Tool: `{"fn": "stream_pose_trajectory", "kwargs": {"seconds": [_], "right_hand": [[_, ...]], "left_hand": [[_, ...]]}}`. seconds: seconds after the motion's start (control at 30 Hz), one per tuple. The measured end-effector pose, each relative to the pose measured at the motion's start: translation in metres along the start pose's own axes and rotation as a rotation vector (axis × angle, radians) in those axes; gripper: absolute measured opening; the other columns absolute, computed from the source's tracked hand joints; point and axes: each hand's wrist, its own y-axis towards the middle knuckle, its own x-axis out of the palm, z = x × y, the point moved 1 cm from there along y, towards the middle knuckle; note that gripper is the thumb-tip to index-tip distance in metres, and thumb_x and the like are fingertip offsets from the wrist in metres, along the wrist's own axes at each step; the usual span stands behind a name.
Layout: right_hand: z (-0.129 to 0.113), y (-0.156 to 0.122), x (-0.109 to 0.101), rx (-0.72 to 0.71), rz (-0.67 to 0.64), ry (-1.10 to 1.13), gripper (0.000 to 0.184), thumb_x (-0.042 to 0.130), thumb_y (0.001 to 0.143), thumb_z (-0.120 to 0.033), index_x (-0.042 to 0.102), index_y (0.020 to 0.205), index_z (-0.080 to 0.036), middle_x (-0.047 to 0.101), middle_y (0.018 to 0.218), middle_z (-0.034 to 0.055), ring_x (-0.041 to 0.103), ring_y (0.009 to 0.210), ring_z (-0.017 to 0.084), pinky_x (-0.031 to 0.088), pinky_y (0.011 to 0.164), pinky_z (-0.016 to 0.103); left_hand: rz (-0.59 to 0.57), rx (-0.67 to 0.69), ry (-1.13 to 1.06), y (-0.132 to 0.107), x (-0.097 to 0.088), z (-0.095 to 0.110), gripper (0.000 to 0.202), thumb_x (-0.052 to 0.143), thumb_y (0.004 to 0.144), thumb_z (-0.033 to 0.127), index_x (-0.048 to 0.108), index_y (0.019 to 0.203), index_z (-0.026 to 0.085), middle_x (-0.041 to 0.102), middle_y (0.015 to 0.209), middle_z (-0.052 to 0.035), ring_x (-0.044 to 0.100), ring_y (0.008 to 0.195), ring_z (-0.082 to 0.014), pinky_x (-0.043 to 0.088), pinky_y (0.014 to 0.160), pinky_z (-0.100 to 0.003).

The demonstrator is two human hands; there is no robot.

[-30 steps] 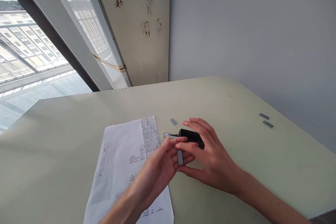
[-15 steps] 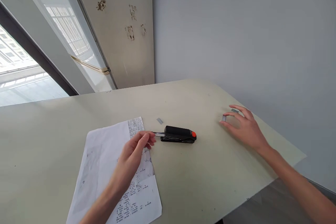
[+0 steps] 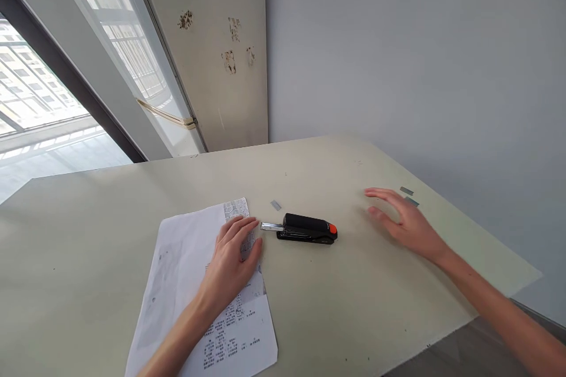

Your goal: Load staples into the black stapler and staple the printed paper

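My left hand [image 3: 232, 253] lies over the printed papers [image 3: 181, 271], fingers stretched out and thumb apart, holding nothing. Its fingertips are close to the silver metal rail [image 3: 271, 227] that sticks out of the black stapler [image 3: 307, 228]. The stapler lies on its base and has an orange-red tip at its right end. Over the right side of the table, my right hand [image 3: 404, 224] is open, thumb and fingers apart with nothing between them. Just beyond it lie two grey staple strips, one farther off [image 3: 407, 191] and one partly behind the hand [image 3: 412, 201].
Another short staple strip [image 3: 276, 205] lies behind the stapler's left end. The pale table [image 3: 336, 306] has its right edge beside a grey wall [image 3: 411, 59]. A window and a cabinet with worn patches [image 3: 221, 88] stand at the back left.
My right hand has let go of a staple strip, which now lies on the table beside another. My left hand's fingers have spread from a pinch at the stapler's rail and moved down onto the papers.
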Motion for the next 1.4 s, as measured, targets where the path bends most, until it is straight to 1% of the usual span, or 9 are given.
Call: {"fn": "stream_pose_trajectory", "kwargs": {"seconds": [0.1, 0.2, 0.3, 0.4, 0.53, 1.0, 1.13, 1.27, 1.4], "right_hand": [[-0.049, -0.001, 0.027, 0.028, -0.152, 0.296, 0.047, 0.046, 0.105, -0.064, 0.065, 0.134, -0.033, 0.062, 0.150, 0.0085, 0.057, 0.141, 0.032, 0.057, 0.105, 0.048], [-0.076, 0.007, 0.055, 0.057, -0.253, 0.548, 0.049, 0.044, 0.106, -0.066, 0.068, 0.131, -0.032, 0.065, 0.148, 0.0072, 0.058, 0.141, 0.029, 0.045, 0.119, 0.051], [-0.091, 0.016, 0.078, 0.095, -0.281, 0.728, 0.054, 0.042, 0.105, -0.068, 0.073, 0.121, -0.027, 0.070, 0.140, 0.0085, 0.064, 0.133, 0.027, 0.047, 0.118, 0.048], [-0.102, 0.021, 0.091, 0.102, -0.292, 0.753, 0.055, 0.045, 0.103, -0.070, 0.074, 0.110, -0.024, 0.073, 0.132, 0.0088, 0.068, 0.125, 0.027, 0.049, 0.115, 0.045], [-0.108, 0.021, 0.094, 0.129, -0.297, 0.750, 0.052, 0.046, 0.103, -0.069, 0.074, 0.102, -0.025, 0.076, 0.121, 0.0068, 0.069, 0.118, 0.026, 0.050, 0.111, 0.042], [-0.115, 0.016, 0.090, 0.104, -0.336, 0.584, 0.050, 0.039, 0.106, -0.064, 0.068, 0.094, -0.025, 0.074, 0.096, 0.0032, 0.068, 0.088, 0.023, 0.054, 0.077, 0.034], [-0.101, 0.015, 0.089, -0.128, -0.382, 0.442, 0.039, 0.059, 0.099, -0.063, 0.068, 0.110, -0.026, 0.075, 0.104, 0.0042, 0.069, 0.092, 0.024, 0.056, 0.079, 0.035], [-0.088, 0.015, 0.088, -0.393, -0.324, 0.260, 0.032, 0.068, 0.098, -0.052, 0.067, 0.118, -0.028, 0.073, 0.114, 0.0066, 0.068, 0.101, 0.025, 0.055, 0.087, 0.039], [-0.084, 0.015, 0.089, -0.323, -0.214, 0.162, 0.030, 0.064, 0.100, -0.055, 0.067, 0.112, -0.027, 0.073, 0.106, 0.0068, 0.068, 0.093, 0.026, 0.056, 0.081, 0.040]], "left_hand": [[-0.035, 0.004, -0.020, -0.001, 0.001, 0.002, 0.037, 0.055, 0.103, 0.041, 0.068, 0.135, 0.026, 0.068, 0.141, -0.0076, 0.047, 0.146, -0.0350, 0.044, 0.118, -0.060], [-0.039, 0.016, -0.033, -0.003, 0.001, 0.005, 0.038, 0.055, 0.103, 0.039, 0.067, 0.137, 0.026, 0.068, 0.142, -0.0071, 0.047, 0.147, -0.0348, 0.045, 0.117, -0.060], [-0.070, 0.055, -0.036, -0.007, 0.003, 0.010, 0.042, 0.056, 0.103, 0.037, 0.064, 0.143, 0.027, 0.066, 0.146, -0.0069, 0.044, 0.150, -0.0345, 0.044, 0.119, -0.059], [-0.162, 0.103, -0.035, -0.011, 0.007, 0.017, 0.050, 0.057, 0.104, 0.035, 0.055, 0.153, 0.028, 0.061, 0.153, -0.0062, 0.037, 0.155, -0.0345, 0.040, 0.122, -0.059], [-0.206, 0.139, -0.031, -0.013, 0.012, 0.023, 0.055, 0.056, 0.105, 0.033, 0.048, 0.159, 0.028, 0.055, 0.159, -0.0055, 0.034, 0.156, -0.0338, 0.040, 0.123, -0.059], [-0.232, 0.179, 0.007, -0.013, 0.012, 0.025, 0.052, 0.055, 0.105, 0.031, 0.052, 0.156, 0.029, 0.051, 0.161, -0.0073, 0.035, 0.156, -0.0363, 0.042, 0.121, -0.060], [-0.212, 0.175, 0.018, -0.008, -0.006, 0.014, 0.050, 0.058, 0.104, 0.037, 0.055, 0.154, 0.032, 0.052, 0.161, -0.0055, 0.031, 0.158, -0.0383, 0.036, 0.124, -0.064], [-0.134, 0.074, 0.134, -0.013, -0.044, -0.024, 0.057, 0.058, 0.104, 0.048, 0.048, 0.159, 0.035, 0.051, 0.163, -0.0040, 0.031, 0.158, -0.0384, 0.033, 0.124, -0.067], [-0.118, 0.024, 0.297, -0.035, -0.084, -0.073, 0.064, 0.054, 0.104, 0.057, 0.041, 0.163, 0.035, 0.040, 0.169, -0.0026, 0.027, 0.160, -0.0375, 0.030, 0.125, -0.067]]}}
